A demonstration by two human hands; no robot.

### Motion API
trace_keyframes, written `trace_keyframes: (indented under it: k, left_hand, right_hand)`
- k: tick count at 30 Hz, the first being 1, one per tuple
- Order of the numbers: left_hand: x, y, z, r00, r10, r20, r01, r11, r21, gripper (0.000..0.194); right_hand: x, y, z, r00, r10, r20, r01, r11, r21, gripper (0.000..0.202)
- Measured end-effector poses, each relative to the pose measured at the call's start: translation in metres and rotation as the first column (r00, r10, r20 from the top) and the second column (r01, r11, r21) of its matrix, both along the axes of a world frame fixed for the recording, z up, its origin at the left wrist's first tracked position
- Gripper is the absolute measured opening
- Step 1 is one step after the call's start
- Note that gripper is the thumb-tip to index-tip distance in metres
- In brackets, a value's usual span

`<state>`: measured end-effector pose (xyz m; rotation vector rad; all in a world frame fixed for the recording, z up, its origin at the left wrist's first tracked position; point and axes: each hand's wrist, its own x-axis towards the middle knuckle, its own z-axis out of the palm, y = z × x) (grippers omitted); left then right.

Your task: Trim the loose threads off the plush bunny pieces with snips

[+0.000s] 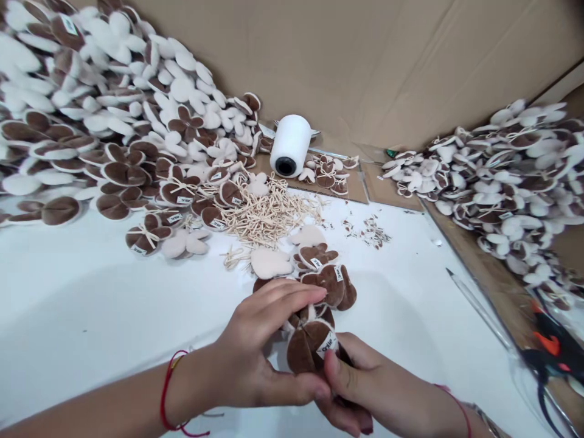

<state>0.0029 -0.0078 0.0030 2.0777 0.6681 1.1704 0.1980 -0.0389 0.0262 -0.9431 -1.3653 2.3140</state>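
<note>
**Two bare hands around one labelled brown plush piece**

One small white label [327, 344] with dark lettering shows on the brown plush piece [303, 350], near the right thumb; its short word is too blurred to read with certainty. The piece is rounded, brown and velvety, edged in pale fabric, and sits between the hands above the white table [137, 310]. The right hand [365, 377] grasps it, thumb on the front by the label and fingers curled beneath. The left hand [249, 340] is cupped around its other side, fingers arched over the top and thumb low; whether it presses on the piece, I cannot tell.

Just beyond lie more labelled plush pieces [328, 280], their tags too small to read. Farther off is a tangled heap of thin cream cord bows [269, 210], with small brown scraps [369, 234] scattered to its right. A smooth white roll [292, 140] with a black core stands tilted near the cardboard wall [365, 67].

A big heap of brown and off-white plush shapes [114, 97] fills the left side; another plush heap [515, 170] lies at right. Near that one is a tool with orange-and-black handles [550, 344]. Red cord [165, 395] circles the left wrist.
</note>
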Motion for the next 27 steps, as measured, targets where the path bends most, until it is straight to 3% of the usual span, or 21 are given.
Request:
trace_keyframes:
  k: [6,9,12,18,24,27]
  left_hand:
    - [0.001,-0.002,0.000,0.999,0.054,-0.006,-0.054,0.999,0.005,0.055]
    - [0.000,-0.003,-0.001,0.993,0.113,-0.018,-0.112,0.994,0.005,0.048]
    - [0.000,-0.004,-0.003,0.988,0.149,-0.048,-0.148,0.989,0.011,0.043]
    - [0.000,-0.003,0.004,0.991,0.055,-0.121,-0.053,0.998,0.023,0.032]
    - [0.003,-0.004,0.002,0.991,0.044,-0.130,-0.029,0.993,0.112,0.028]
    - [0.005,-0.004,-0.004,0.992,0.046,-0.116,-0.027,0.987,0.159,0.027]
  right_hand:
    - [0.010,0.008,0.011,0.999,0.010,0.035,-0.012,0.998,0.057,0.067]
    - [0.016,0.012,0.013,0.996,-0.088,-0.002,0.088,0.996,-0.021,0.071]
    - [0.019,0.016,0.012,0.973,-0.182,-0.143,0.161,0.977,-0.143,0.062]
    - [0.015,0.014,0.016,0.889,-0.261,-0.375,0.152,0.943,-0.297,0.043]
    - [0.009,0.004,0.017,0.899,-0.237,-0.368,0.135,0.950,-0.283,0.045]
    - [0.005,0.000,0.018,0.936,-0.201,-0.290,0.113,0.949,-0.294,0.046]
